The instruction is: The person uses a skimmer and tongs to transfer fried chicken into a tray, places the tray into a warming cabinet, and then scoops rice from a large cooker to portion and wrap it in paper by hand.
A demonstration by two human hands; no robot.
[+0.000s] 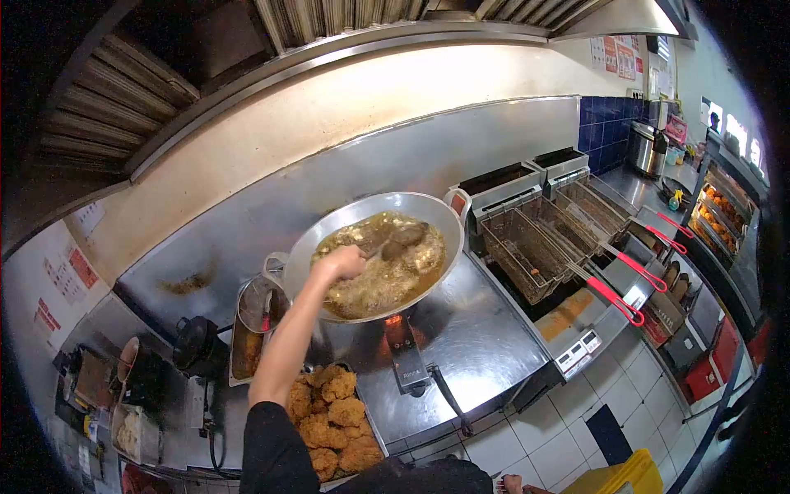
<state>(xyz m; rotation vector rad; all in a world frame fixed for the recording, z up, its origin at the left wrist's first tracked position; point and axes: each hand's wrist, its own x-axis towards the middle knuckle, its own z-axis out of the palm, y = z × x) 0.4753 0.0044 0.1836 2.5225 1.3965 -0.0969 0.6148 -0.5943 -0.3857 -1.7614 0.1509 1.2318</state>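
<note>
My left hand reaches over the large metal wok, its fingers wrapped round a handle. The ladle it holds has a dark rounded head, dipped in bubbling oil with pale pieces frying. Under the wok's front edge, an orange glow shows beside the burner control. A tray of golden-brown fried chicken sits below my left forearm. At the bottom edge, what seems to be my right hand is partly visible beside my dark shirt; its fingers are too small and cut off to read.
Right of the wok, fryer baskets with red handles stick out over the front. A lidded pan and a black pot stand at left. A yellow bin is on the tiled floor. The extractor hood hangs overhead.
</note>
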